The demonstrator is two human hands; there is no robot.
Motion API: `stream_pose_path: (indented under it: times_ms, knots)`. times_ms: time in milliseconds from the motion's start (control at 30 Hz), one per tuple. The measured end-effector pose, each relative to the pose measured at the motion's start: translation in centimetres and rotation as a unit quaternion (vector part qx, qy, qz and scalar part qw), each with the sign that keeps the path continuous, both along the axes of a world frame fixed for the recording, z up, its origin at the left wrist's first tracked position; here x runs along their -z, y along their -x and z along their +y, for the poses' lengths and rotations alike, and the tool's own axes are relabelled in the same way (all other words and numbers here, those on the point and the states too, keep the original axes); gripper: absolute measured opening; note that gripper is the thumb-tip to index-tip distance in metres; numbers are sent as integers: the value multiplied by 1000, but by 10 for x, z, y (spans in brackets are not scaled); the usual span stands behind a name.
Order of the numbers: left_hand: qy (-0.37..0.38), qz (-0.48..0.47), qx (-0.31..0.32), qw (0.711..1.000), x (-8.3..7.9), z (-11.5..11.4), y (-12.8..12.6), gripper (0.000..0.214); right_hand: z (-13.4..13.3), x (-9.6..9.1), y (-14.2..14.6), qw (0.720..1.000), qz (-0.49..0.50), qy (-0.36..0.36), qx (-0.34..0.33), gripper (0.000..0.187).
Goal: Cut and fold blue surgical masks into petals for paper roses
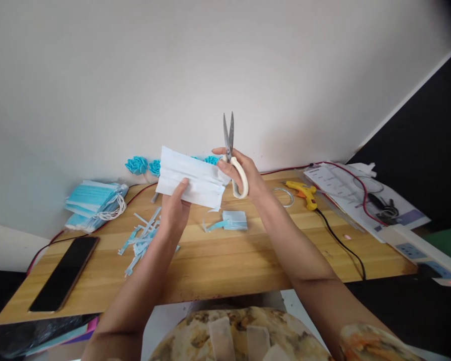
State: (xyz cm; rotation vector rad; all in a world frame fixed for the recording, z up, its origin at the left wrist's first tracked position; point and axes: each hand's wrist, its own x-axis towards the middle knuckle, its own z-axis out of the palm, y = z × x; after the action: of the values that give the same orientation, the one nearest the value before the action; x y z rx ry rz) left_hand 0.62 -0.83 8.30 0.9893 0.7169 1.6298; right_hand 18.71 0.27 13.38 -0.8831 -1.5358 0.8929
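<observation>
My left hand [176, 208] grips a pale, unfolded face mask sheet [191, 180] by its lower left part, thumb on top. In my right hand [244, 173] is a pair of scissors [229, 143] with white handles, blades pointing up and slightly apart. The right fingers are also close to the sheet's right end; whether they touch it I cannot tell. Below the sheet, a small blue folded mask piece [235, 220] with a strip lies on the table. Cut blue and white strips [145, 240] are heaped beside my left forearm.
Blue fabric flowers [137, 165] stand along the wall. A stack of face masks [88, 200] and a phone [64, 273] lie left on the wooden table [225, 273]. At right are a yellow glue gun [304, 193], a roll of tape [284, 197], papers [330, 185], and a power strip [417, 248].
</observation>
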Motion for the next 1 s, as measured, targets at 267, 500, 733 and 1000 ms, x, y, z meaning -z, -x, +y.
stream_pose_path:
  times_ms: [267,500,733,1000]
  knots:
    - [-21,-46,-66,997,-26,11,-2,42,7,5,-3,994,94,44,-33,60]
    - [-19,-102,-97,990,-25,10,-11,35,4,2,-4,996,46,54,-63,65]
    - [-13,-98,-107,989,-22,16,-9,46,3,1,-10,995,9,42,-93,55]
    - [7,-95,-111,989,-21,17,-9,44,8,8,-3,999,4,11,-47,54]
